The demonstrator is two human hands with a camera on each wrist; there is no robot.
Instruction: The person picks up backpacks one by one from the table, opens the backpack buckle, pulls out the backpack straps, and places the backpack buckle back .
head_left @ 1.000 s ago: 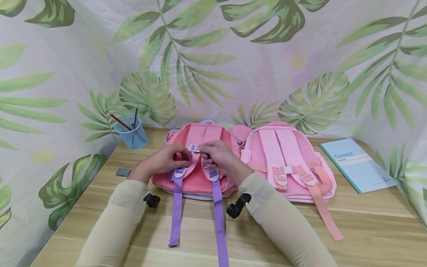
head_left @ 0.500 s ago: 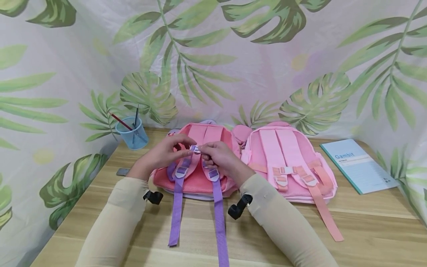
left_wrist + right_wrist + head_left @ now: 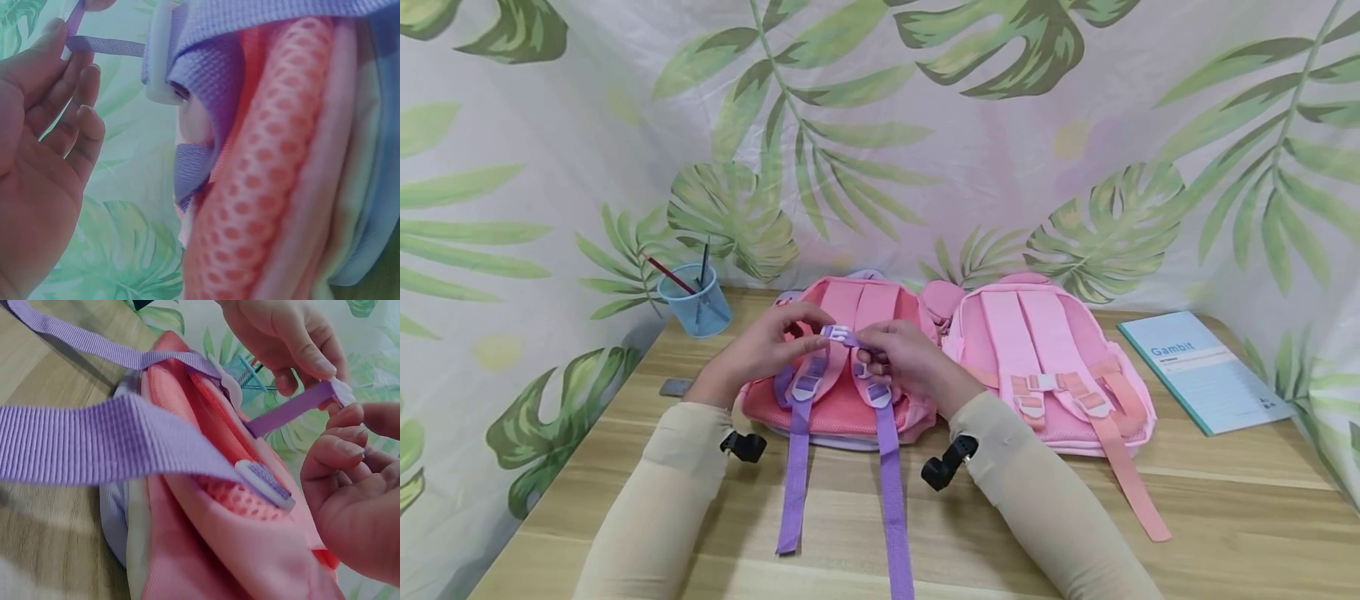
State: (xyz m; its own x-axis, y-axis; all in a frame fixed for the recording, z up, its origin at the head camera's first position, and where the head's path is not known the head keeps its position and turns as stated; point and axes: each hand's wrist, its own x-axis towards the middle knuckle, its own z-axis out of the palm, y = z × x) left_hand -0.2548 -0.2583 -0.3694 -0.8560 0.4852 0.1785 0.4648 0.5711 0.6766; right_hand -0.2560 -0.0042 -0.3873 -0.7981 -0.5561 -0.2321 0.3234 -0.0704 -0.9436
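The white buckle (image 3: 838, 332) is held over the coral backpack (image 3: 842, 419), between the fingertips: the left hand (image 3: 772, 343) pinches its left end, the right hand (image 3: 910, 354) the purple webbing (image 3: 853, 340) at its right. 2 purple straps (image 3: 892, 492) trail onto the table (image 3: 842, 533); a pink backpack (image 3: 1011, 325) lies just beside.

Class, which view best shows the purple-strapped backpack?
The head view: nearly the whole backpack is in frame. The left wrist view shows only one side, close up; the right wrist view more, cut off below.
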